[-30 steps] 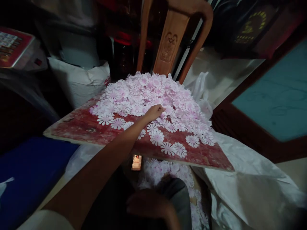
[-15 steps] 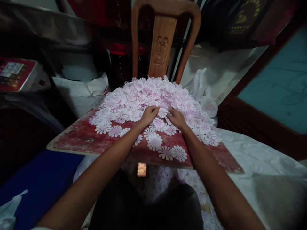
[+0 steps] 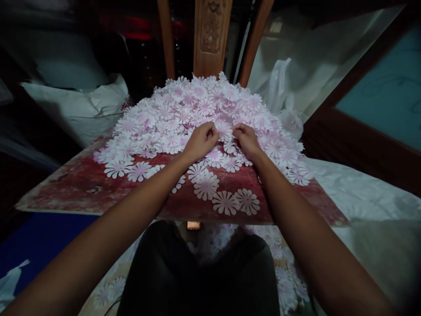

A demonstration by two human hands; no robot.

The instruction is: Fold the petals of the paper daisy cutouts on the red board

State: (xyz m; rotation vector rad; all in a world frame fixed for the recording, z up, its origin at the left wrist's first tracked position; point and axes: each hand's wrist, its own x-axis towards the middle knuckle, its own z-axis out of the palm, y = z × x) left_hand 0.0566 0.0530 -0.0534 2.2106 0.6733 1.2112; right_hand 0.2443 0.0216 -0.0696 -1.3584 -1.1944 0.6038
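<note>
**Flat flowers (image 3: 226, 202) on a scuffed red board (image 3: 75, 186)**

Left hand (image 3: 202, 141) and right hand (image 3: 246, 139), fingers curled, flank one pinkish petalled flower (image 3: 224, 130); whether they grip it cannot be told. Far: frilled heap (image 3: 197, 103), carved wooden chair (image 3: 212, 37).

Place: seemingly a home
Chair (image 3: 210, 63): carved wood, far side
Sack (image 3: 75, 107): white, left
Board (image 3: 70, 188): red, near, heaped with flower cutouts (image 3: 184, 109)

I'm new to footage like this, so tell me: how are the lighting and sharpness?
Head view: dim, nearly black at upper left; head view: pink-and-white petalled flowers at the front of the worn red wooden board look fairly crisp, while the bulky white sack at left looks softer.
</note>
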